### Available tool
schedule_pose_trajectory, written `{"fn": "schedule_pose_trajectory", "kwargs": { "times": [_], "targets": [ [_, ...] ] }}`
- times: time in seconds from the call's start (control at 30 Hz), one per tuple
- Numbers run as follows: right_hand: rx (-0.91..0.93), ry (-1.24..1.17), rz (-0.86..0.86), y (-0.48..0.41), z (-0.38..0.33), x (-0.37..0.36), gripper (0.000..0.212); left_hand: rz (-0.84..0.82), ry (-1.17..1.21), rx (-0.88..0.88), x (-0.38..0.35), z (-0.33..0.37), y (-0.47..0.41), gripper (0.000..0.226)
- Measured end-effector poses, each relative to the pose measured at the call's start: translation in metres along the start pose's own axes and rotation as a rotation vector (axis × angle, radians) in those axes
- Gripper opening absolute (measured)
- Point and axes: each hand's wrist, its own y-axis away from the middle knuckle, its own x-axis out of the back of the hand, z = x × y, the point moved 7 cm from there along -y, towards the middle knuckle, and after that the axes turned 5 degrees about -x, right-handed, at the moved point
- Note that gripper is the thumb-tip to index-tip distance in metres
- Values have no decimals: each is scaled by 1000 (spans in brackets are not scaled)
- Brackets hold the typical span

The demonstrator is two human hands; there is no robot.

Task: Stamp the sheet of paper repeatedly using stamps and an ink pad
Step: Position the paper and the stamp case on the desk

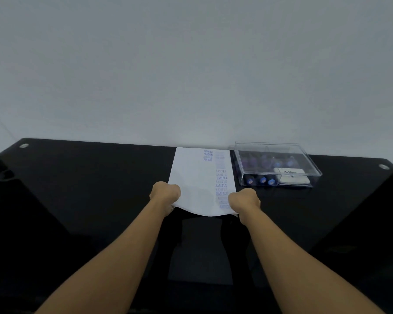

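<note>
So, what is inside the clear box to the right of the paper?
Three stamps with blue ends lie at the front left, and a white ink pad case at the front right. Further back, bluish shapes show through the lid, too blurred to identify.

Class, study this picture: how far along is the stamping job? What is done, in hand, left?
Done: the sheet carries columns of blue prints on its right side, including FRAGILE, AIR MAIL and SAMPLE. In hand: the left hand and right hand each grip a near corner of the sheet; neither holds a stamp. Left: its left half is blank, and the stamps lie in the clear box.
</note>
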Motion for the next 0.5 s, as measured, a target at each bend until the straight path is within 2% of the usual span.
{"fn": "schedule_pose_trajectory", "kwargs": {
  "times": [0.1,0.2,0.33,0.43,0.5],
  "targets": [
    [-40,-52,-38,-2,1,-3,15,-56,90,55,-4,3,7,12],
    [-68,-98,-62,-10,4,-8,24,-81,84,61,-7,3,12,10],
    [-36,-79,-40,-4,1,-3,13,-48,32,-12,-5,2,12,9],
    [-15,-67,-49,0,4,0,12,-45,87,-25,1,-3,12,24],
    [-6,-64,-64,1,8,0,13,-36,86,-43,7,-7,14,24]
  ]
}}
